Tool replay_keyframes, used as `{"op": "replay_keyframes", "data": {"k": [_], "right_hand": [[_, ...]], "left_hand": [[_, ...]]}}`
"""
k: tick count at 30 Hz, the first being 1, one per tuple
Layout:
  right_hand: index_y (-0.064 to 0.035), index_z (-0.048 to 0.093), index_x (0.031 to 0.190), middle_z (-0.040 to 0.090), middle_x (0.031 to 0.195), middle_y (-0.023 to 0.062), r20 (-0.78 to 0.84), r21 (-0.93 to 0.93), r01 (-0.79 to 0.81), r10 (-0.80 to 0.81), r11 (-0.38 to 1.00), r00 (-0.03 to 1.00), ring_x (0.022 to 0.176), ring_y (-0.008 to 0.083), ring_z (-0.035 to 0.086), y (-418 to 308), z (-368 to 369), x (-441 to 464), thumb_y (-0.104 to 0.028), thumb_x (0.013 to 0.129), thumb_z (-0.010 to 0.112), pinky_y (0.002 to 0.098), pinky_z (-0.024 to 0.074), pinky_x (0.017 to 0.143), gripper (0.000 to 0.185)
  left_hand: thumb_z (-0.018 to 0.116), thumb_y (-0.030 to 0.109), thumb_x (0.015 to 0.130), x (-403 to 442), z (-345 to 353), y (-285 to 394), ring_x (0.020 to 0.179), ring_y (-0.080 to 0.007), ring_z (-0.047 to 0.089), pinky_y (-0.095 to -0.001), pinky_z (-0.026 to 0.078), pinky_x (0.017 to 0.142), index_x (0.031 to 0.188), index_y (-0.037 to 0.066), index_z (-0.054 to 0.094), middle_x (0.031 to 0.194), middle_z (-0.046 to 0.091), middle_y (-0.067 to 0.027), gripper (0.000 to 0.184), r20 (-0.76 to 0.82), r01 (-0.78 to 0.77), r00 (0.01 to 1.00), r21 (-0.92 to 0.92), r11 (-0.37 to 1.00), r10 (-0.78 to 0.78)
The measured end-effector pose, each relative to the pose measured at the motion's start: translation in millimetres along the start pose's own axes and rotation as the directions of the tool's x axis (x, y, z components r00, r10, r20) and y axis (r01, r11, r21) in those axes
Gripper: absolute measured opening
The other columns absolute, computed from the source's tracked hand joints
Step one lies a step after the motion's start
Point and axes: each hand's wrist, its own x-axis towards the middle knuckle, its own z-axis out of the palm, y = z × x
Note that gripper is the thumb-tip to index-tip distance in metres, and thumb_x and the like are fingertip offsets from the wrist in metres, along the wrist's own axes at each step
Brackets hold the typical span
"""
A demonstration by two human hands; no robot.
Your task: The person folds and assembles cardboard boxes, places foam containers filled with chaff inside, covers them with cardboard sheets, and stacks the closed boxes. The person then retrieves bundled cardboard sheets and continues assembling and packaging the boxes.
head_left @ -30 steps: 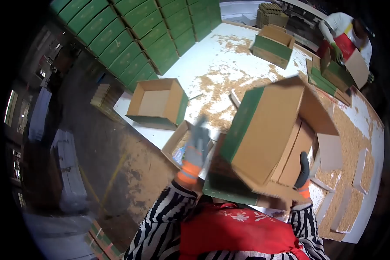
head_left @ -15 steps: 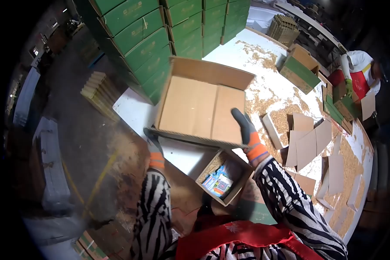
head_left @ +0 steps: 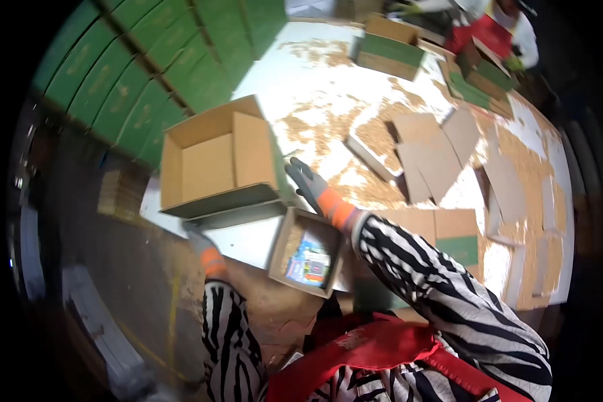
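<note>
An open cardboard box [head_left: 208, 161], brown inside and green outside, sits on the white table beside the green stack. My right hand [head_left: 309, 186], in a grey and orange glove, is just off the box's right side, fingers stretched out and nothing in them. At the box's near left corner is my left hand [head_left: 206, 251], gloved alike; its fingertips are blurred and partly hidden at the lower edge, so its grip cannot be made out. Between my hands, closer to me, stands a small open carton [head_left: 280, 251] with colourful printed packets [head_left: 309, 262] inside.
Stacked green boxes [head_left: 124, 87] rise at the left. Brown crumbs [head_left: 328, 127] are scattered over the white table [head_left: 248, 238]. Flat cardboard pieces [head_left: 425, 154] lie to the right. Across the table, a person in a red apron [head_left: 479, 33] handles a green box [head_left: 486, 70].
The open box has moved left and down against the stack. My right hand has come off its edge and straightened its fingers. My view has turned to the right.
</note>
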Motion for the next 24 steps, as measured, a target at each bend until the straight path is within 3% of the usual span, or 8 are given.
{"op": "replay_keyframes", "data": {"k": [4,6,8,10,12,14,17,24], "right_hand": [[-0.0047,0.043,0.139,0.05,0.137,0.0135,-0.118,-0.049,0.088,-0.093,0.995,0.989,0.123,0.023,0.049,-12.5,-88.8,-121.0,-0.024,0.091,0.062,0.0328,0.0436,0.098,0.055],[-0.0031,0.047,0.135,0.054,0.131,0.0181,-0.35,-0.319,-0.009,-0.109,0.948,0.93,0.118,0.0256,0.054,4.4,-180.3,-199.0,-0.022,0.086,0.068,0.0364,0.0451,0.095,0.056],[-0.0041,0.048,0.134,0.056,0.128,0.0191,-0.718,-0.36,-0.214,-0.124,0.908,0.685,0.113,0.0296,0.056,68.4,-281.6,-262.1,-0.024,0.083,0.069,0.0382,0.0456,0.094,0.058],[-0.0027,0.044,0.135,0.056,0.124,0.0219,-0.803,-0.529,-0.561,-0.162,0.637,0.573,0.114,0.0348,0.054,96.6,-339.6,-316.6,-0.034,0.079,0.071,0.0409,0.0443,0.096,0.07],[0.0021,0.036,0.138,0.05,0.128,0.0254,-0.797,-0.259,-0.711,0.271,0.654,0.54,0.12,0.0374,0.048,142.2,-362.4,-341.2,-0.046,0.073,0.071,0.0406,0.0385,0.103,0.088],[0.0013,0.038,0.137,0.051,0.127,0.0255,-0.792,-0.466,-0.706,0.105,0.533,0.602,0.119,0.0374,0.049,126.6,-340.5,-346.5,-0.043,0.073,0.071,0.0405,0.0394,0.102,0.084],[0.0002,0.045,0.131,0.052,0.124,0.0251,-0.729,-0.322,-0.46,0.094,0.827,0.678,0.116,0.0381,0.051,78.4,-340.9,-360.1,-0.034,0.071,0.075,0.0411,0.0412,0.099,0.076],[0.0018,0.05,0.128,0.059,0.12,0.0207,-0.699,-0.177,-0.387,0.161,0.905,0.696,0.108,0.0308,0.058,61.4,-378.6,-368.6,-0.03,0.071,0.078,0.0372,0.0459,0.094,0.071]], "left_hand": [[0.033,0.03,0.102,-63.6,-30.7,57.1,0.107,-0.026,0.053,-0.0343,0.045,0.089,0.13,-0.002,0.047,0.122,0.056,-0.0141,0.044,-0.153,-0.146,0.982,-0.23,0.962,0.112],[0.042,0.032,0.097,-162.8,-29.6,149.7,0.108,-0.0325,0.055,-0.0406,0.044,0.092,0.128,-0.001,0.049,0.124,0.055,-0.019,0.045,0.054,-0.372,0.912,-0.305,0.877,0.406],[0.051,0.035,0.091,-242.9,3.8,214.5,0.108,-0.039,0.056,-0.047,0.043,0.095,0.126,0.0,0.05,0.125,0.055,-0.024,0.049,0.314,-0.672,0.6,-0.301,0.676,0.736],[0.059,0.039,0.083,-304.7,21.6,297.3,0.131,-0.0423,0.035,-0.0518,0.024,0.111,0.137,0.003,0.041,0.141,0.04,-0.0247,0.068,0.712,-0.728,0.372,-0.174,0.663,0.595],[0.057,0.047,0.082,-351.2,88.3,250.8,0.139,-0.0389,0.022,-0.0511,0.008,0.116,0.141,0.006,0.038,0.149,0.031,-0.0203,0.074,0.714,-0.699,0.574,0.173,0.693,0.401],[0.056,0.046,0.084,-365.0,101.6,247.5,0.139,-0.039,0.022,-0.0512,0.007,0.116,0.143,0.005,0.034,0.149,0.028,-0.0217,0.076,0.695,-0.716,0.602,0.251,0.652,0.394],[0.055,0.045,0.085,-374.8,102.5,239.4,0.14,-0.0387,0.021,-0.051,0.006,0.116,0.144,0.005,0.033,0.15,0.027,-0.0221,0.075,0.683,-0.725,0.615,0.292,0.624,0.394],[0.056,0.048,0.085,-378.6,113.4,223.4,0.142,-0.0394,0.012,-0.0538,0.003,0.115,0.145,0.008,0.033,0.153,0.021,-0.0196,0.075,0.669,-0.708,0.62,0.253,0.66,0.409]]}}
